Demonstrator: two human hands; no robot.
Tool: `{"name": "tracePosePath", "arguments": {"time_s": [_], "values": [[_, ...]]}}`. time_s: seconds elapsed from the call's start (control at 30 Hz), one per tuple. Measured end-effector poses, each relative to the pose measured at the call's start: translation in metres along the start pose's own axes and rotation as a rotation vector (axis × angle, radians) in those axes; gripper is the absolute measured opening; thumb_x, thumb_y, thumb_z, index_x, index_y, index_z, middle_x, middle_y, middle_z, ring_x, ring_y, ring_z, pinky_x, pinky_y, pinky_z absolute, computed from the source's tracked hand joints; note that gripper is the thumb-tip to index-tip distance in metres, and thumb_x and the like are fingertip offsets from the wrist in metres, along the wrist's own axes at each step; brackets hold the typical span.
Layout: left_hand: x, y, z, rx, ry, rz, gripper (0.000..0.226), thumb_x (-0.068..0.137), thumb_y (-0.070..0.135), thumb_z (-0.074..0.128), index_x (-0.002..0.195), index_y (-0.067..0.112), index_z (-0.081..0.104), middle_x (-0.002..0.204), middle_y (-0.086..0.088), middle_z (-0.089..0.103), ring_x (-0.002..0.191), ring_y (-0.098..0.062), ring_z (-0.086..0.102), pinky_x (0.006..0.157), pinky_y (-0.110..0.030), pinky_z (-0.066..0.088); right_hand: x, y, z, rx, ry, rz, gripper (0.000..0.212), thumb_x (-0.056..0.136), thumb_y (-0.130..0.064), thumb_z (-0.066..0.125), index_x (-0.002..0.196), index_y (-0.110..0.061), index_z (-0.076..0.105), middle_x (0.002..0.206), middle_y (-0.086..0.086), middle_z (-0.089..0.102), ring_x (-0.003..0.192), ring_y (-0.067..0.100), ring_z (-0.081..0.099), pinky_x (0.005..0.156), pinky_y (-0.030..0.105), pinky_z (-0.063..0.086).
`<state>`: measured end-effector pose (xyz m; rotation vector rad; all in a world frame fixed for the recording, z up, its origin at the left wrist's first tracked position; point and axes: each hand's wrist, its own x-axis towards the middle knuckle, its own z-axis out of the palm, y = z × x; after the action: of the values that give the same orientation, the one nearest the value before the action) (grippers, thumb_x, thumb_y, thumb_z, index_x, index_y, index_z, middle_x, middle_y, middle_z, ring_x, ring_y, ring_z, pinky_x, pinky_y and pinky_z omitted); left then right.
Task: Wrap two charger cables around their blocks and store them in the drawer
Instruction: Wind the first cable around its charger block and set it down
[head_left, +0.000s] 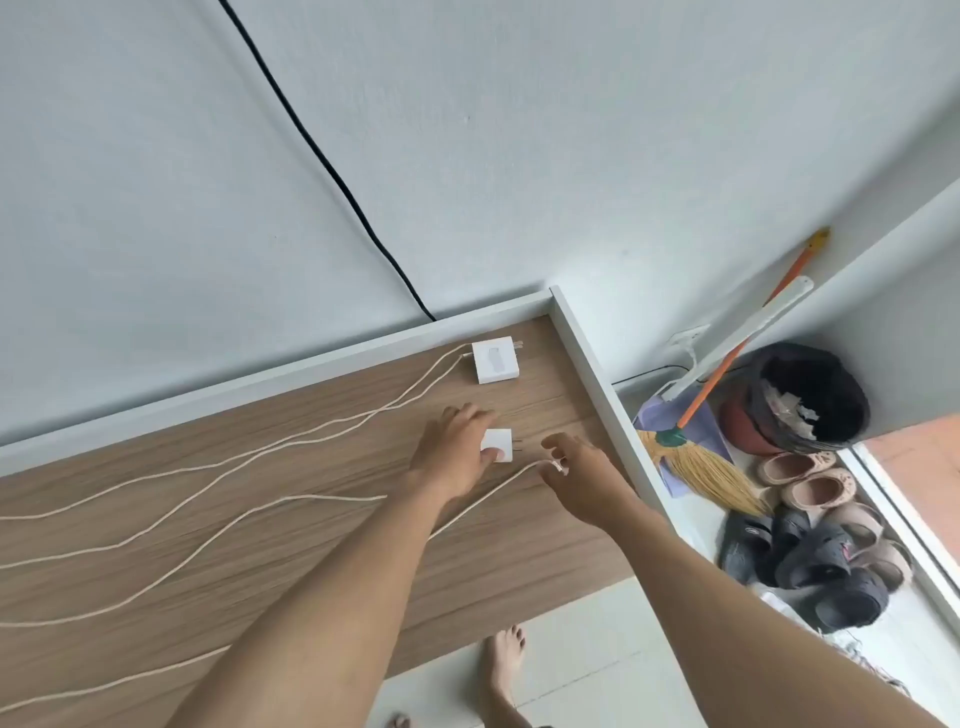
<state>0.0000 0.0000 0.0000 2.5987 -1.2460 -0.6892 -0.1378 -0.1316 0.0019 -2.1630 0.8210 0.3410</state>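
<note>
Woodgrain desktop (260, 467), white-edged. Small square white block (500, 440) gripped in left hand (452, 452); cream cord (493, 491) tip pinched by right hand (582, 478) at 3 o'clock. Larger flat block (495, 359) at 12 o'clock, cords trailing.

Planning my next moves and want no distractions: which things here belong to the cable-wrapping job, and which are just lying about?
Job:
near block, held by the left hand
near cable, its end pinched by the right hand
far block
far cable

Lying about:
broom
bin
shoes
black wall cable
</note>
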Motion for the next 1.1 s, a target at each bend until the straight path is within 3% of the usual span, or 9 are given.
{"name": "tracePosePath", "arguments": {"time_s": [0.17,0.37,0.6,0.7,0.77,0.87,1.0,1.1], "values": [[0.008,0.003,0.009,-0.031,-0.096,-0.013,0.061,0.092,0.028,0.062,0.147,0.024,0.036,0.147,0.001,0.043,0.132,-0.025,0.040,0.105,-0.039,0.038,0.006,0.009,-0.007,-0.011,-0.022,0.029,0.036,0.094,-0.029,0.055,0.127,-0.016,0.051,0.123,0.005,0.057,0.111,0.018,0.056,0.088,0.026,0.043],[0.008,0.005,0.012,-0.052,-0.103,-0.115,0.061,0.084,0.031,0.070,0.139,0.016,0.046,0.130,-0.006,0.043,0.119,-0.027,0.050,0.098,-0.038,0.044,0.008,0.013,-0.007,-0.003,-0.015,0.022,0.034,0.094,-0.030,0.054,0.124,-0.015,0.054,0.121,0.005,0.058,0.107,0.017,0.056,0.087,0.026,0.043],[-0.003,-0.009,-0.022,-0.851,0.065,-0.378,0.046,0.075,0.022,0.082,0.114,0.015,0.059,0.103,-0.002,0.064,0.088,-0.016,0.060,0.077,-0.027,0.049,-0.001,-0.011,-0.004,0.048,-0.048,0.020,0.029,0.095,-0.031,0.050,0.121,-0.020,0.058,0.114,0.000,0.063,0.101,0.014,0.056,0.081,0.024,0.041],[-0.013,-0.016,-0.056,-1.162,0.113,-0.399,0.034,0.083,0.024,0.074,0.111,0.010,0.062,0.098,-0.007,0.066,0.081,-0.017,0.061,0.075,-0.030,0.051,-0.007,-0.047,-0.002,0.261,-0.051,-0.002,0.026,0.095,-0.032,0.050,0.117,-0.023,0.062,0.109,-0.002,0.065,0.098,0.013,0.058,0.085,0.031,0.048],[-0.022,-0.021,-0.077,-1.249,0.151,-0.396,0.028,0.086,0.024,0.071,0.109,0.009,0.063,0.098,-0.010,0.066,0.079,-0.018,0.061,0.077,-0.033,0.052,-0.015,-0.076,-0.002,0.444,-0.087,-0.028,0.025,0.097,-0.027,0.048,0.117,-0.023,0.062,0.111,0.000,0.066,0.102,0.016,0.059,0.088,0.036,0.051],[-0.044,-0.029,-0.104,-1.311,0.201,-0.386,0.025,0.089,0.016,0.067,0.111,0.005,0.062,0.099,-0.013,0.068,0.079,-0.022,0.064,0.078,-0.033,0.057,-0.033,-0.117,0.003,0.592,-0.140,-0.086,0.026,0.097,-0.022,0.049,0.119,-0.022,0.062,0.114,0.001,0.067,0.105,0.014,0.058,0.074,0.025,0.048],[-0.088,-0.041,-0.138,-1.395,0.194,-0.299,0.023,0.091,0.015,0.064,0.111,0.004,0.061,0.089,-0.011,0.069,0.072,-0.020,0.067,0.072,-0.030,0.059,-0.057,-0.161,0.021,0.565,-0.118,-0.212,0.025,0.096,-0.026,0.053,0.118,-0.018,0.063,0.102,-0.001,0.067,0.092,0.006,0.059,0.067,0.013,0.042],[-0.127,-0.057,-0.155,-1.458,0.186,-0.239,0.017,0.092,0.018,0.063,0.105,0.007,0.063,0.090,-0.012,0.069,0.075,-0.021,0.067,0.070,-0.028,0.059,-0.074,-0.185,0.036,0.499,-0.102,-0.289,0.015,0.096,-0.026,0.054,0.095,-0.021,0.068,0.086,-0.002,0.064,0.075,0.003,0.056,0.060,0.009,0.040]]}}
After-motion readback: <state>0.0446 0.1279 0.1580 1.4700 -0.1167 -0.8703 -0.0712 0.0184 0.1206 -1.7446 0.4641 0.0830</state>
